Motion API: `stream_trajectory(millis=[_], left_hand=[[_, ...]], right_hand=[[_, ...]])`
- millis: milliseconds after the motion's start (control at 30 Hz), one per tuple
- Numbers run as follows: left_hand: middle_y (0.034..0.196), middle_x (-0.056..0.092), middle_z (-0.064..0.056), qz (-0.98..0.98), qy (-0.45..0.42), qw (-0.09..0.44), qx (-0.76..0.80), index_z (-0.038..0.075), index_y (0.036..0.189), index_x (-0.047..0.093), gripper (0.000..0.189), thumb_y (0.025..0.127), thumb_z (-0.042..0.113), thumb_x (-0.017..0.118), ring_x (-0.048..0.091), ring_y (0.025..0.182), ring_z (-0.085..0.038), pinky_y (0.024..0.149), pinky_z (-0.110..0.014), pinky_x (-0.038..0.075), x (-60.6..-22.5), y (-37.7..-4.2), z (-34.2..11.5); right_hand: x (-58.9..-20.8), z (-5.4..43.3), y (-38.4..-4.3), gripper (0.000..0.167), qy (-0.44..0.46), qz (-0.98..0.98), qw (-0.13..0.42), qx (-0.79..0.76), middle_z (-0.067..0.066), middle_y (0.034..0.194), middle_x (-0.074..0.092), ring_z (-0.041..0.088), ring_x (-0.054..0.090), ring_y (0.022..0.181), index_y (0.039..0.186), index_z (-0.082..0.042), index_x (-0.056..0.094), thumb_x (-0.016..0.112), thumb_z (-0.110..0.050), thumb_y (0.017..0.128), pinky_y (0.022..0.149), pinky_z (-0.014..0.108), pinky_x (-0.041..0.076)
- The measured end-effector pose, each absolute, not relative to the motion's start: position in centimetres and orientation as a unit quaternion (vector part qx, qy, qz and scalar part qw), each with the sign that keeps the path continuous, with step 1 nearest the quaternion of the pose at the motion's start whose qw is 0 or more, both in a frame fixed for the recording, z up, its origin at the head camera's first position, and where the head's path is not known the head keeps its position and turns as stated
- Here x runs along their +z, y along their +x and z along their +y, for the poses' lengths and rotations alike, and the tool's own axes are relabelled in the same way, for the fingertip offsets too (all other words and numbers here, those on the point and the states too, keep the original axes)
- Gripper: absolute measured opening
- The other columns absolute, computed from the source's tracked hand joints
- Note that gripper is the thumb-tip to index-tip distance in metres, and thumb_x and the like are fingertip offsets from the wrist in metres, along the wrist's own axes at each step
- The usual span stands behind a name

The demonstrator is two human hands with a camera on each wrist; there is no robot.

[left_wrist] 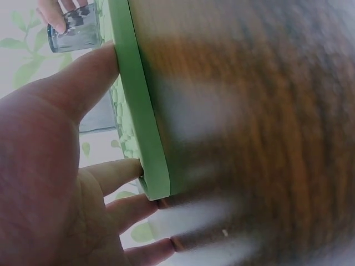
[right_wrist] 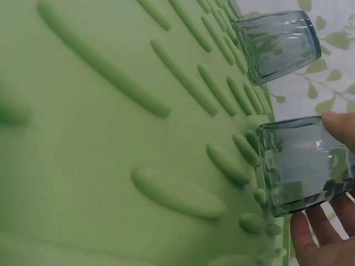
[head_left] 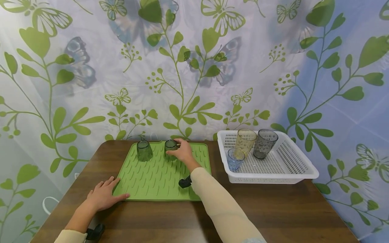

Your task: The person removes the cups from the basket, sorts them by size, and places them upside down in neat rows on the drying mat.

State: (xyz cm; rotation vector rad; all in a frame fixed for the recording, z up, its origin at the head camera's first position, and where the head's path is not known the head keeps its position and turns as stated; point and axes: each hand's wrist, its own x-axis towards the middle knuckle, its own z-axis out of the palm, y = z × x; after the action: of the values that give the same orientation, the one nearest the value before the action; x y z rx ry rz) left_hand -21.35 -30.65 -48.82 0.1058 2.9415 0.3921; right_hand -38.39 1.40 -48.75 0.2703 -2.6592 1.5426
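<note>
Toward the back of a green ridged drying mat (head_left: 146, 184), my right hand (head_left: 183, 153) grips a small grey-green glass (head_left: 171, 145) between thumb and fingers. This glass is upside down, its mouth down at the mat, as the right wrist view (right_wrist: 302, 166) also shows. A matching upturned glass (head_left: 144, 152) stands on the mat to its left. My left hand (head_left: 103, 195) lies at the mat's front left corner with fingers spread. Its thumb touches the mat's front edge, and the fingers reach along the left side, some on the table.
A white perforated basket (head_left: 291, 176) stands right of the mat. It holds a yellow patterned glass (head_left: 245, 140), a grey patterned glass (head_left: 264, 145) and a smaller blue glass (head_left: 235, 160). The brown wooden table (head_left: 152, 222) ends at a leaf-patterned curtain (head_left: 188, 84) behind.
</note>
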Motion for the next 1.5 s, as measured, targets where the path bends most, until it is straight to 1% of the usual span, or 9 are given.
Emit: stream_trajectory(millis=[167,567,967,1233,1500], left_hand=[[0.159,0.031,-0.035,0.987,0.035,0.085,0.133,0.000,0.155,0.040,0.105,0.086,0.076,0.062,0.027,0.137,-0.070,0.100,-0.086,0.027,-48.5,-21.4,-30.5],[0.159,0.031,-0.034,0.986,0.034,0.084,0.137,0.000,0.155,0.040,0.106,0.085,0.077,0.062,0.026,0.138,-0.069,0.100,-0.086,0.027,-48.6,-21.4,-30.4],[0.159,0.032,-0.035,0.986,0.031,0.087,0.135,0.000,0.155,0.040,0.104,0.086,0.075,0.063,0.026,0.138,-0.069,0.101,-0.086,0.026,-48.4,-21.2,-30.1],[0.158,0.032,-0.035,0.987,0.033,0.085,0.130,0.001,0.155,0.039,0.106,0.086,0.077,0.061,0.027,0.136,-0.070,0.099,-0.086,0.027,-48.9,-21.4,-30.5],[0.159,0.030,-0.035,0.987,0.031,0.085,0.133,0.001,0.156,0.038,0.106,0.086,0.077,0.062,0.026,0.137,-0.070,0.100,-0.086,0.026,-48.5,-21.4,-30.5]], right_hand=[[-48.9,1.3,-38.1,0.071,0.076,-0.848,0.025,0.523,0.008,0.143,0.060,0.029,0.060,0.127,0.145,-0.017,0.057,0.088,-0.033,0.083,0.093,0.044,0.058],[-49.4,1.2,-38.0,0.069,0.074,-0.839,0.031,0.538,0.004,0.141,0.061,0.027,0.059,0.126,0.142,-0.018,0.059,0.089,-0.033,0.081,0.093,0.043,0.057],[-50.0,1.4,-38.1,0.075,0.077,-0.842,0.022,0.533,0.008,0.149,0.056,0.029,0.058,0.131,0.148,-0.015,0.054,0.087,-0.032,0.084,0.099,0.047,0.056],[-49.9,1.7,-37.7,0.074,0.084,-0.836,0.024,0.542,0.008,0.148,0.056,0.031,0.058,0.130,0.148,-0.014,0.054,0.088,-0.031,0.083,0.098,0.048,0.056],[-49.2,2.6,-36.5,0.072,0.073,-0.814,0.030,0.576,0.008,0.147,0.058,0.032,0.056,0.133,0.146,-0.014,0.056,0.088,-0.027,0.083,0.099,0.049,0.055]])
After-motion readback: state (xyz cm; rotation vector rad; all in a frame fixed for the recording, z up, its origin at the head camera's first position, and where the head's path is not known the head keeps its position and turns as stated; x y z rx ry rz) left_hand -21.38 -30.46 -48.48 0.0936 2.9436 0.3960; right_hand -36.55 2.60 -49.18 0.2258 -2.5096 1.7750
